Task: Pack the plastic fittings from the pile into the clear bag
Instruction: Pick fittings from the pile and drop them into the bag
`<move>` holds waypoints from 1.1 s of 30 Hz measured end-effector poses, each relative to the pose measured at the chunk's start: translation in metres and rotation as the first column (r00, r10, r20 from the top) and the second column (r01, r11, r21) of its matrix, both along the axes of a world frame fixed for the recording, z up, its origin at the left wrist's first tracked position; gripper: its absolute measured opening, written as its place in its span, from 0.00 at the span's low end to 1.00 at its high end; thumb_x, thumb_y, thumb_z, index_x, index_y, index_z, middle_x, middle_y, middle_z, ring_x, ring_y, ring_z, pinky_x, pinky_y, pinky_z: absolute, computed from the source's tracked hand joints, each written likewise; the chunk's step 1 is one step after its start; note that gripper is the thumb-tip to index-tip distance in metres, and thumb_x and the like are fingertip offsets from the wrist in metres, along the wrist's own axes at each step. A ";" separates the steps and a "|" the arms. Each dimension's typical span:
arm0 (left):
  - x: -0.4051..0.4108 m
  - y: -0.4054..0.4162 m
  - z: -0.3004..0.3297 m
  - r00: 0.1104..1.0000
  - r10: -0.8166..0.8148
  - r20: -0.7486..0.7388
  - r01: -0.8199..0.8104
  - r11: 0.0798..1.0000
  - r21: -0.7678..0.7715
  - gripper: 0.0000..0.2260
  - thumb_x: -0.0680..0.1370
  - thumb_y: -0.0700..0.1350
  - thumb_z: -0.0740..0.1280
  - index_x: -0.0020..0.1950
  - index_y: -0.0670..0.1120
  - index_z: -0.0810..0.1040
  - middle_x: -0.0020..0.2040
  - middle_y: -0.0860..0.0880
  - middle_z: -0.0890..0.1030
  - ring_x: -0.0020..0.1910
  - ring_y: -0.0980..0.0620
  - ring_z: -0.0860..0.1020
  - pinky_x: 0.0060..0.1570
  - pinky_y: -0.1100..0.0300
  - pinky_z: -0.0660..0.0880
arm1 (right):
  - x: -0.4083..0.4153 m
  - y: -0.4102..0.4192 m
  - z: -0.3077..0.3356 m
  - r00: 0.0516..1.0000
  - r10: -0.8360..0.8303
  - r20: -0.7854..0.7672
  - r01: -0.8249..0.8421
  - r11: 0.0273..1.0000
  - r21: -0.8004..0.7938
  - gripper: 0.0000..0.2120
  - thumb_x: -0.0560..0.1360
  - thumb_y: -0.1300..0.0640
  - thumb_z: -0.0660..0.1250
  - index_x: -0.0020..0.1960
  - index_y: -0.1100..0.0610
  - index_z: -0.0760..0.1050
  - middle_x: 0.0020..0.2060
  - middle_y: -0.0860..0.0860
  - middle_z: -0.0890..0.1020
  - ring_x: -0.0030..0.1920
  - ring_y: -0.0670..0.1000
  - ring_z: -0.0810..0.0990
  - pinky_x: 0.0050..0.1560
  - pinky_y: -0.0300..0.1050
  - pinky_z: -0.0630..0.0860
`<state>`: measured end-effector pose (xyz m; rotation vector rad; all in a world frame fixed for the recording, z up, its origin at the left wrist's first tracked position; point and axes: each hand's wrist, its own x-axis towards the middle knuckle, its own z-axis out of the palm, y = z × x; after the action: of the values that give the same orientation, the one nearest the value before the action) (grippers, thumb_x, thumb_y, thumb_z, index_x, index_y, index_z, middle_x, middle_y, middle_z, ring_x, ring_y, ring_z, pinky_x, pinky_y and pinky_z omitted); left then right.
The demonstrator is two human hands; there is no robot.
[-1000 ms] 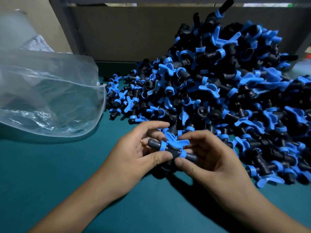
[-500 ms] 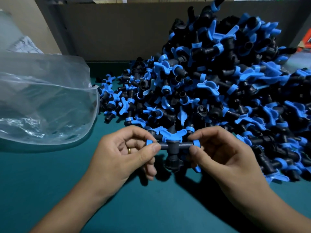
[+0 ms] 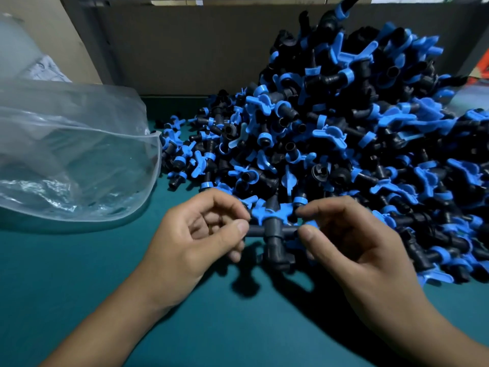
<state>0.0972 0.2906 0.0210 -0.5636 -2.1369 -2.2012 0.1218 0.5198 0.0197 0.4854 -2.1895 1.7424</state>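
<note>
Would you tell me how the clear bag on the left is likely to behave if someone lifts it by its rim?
The clear bag looks thin and crumpled, so it would probably flop and lose its shape rather than hold open. It appears nearly empty, so likely very light and easy to drag across the green table. Its glossy film may be slippery to pinch.

A single wide-angle view from the person's head looks forward and down, close over a teal tabletop (image 3: 79, 274). Both bare forearms enter from the bottom edge. A grey back panel (image 3: 185, 49) closes off the top.
</note>
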 end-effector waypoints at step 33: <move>0.009 -0.046 0.025 0.653 0.686 -0.321 -0.756 0.568 -0.326 0.06 0.76 0.53 0.64 0.45 0.54 0.79 0.37 0.55 0.84 0.35 0.52 0.83 0.40 0.50 0.80 | -0.003 -0.003 -0.005 0.943 -0.188 -0.276 0.327 0.690 0.646 0.17 0.74 0.48 0.72 0.61 0.50 0.82 0.54 0.46 0.81 0.56 0.54 0.77 0.59 0.49 0.71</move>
<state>0.1065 0.2445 0.0459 0.1642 -2.1981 -1.1917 0.1190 0.5164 0.0148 0.4385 -2.5540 0.6520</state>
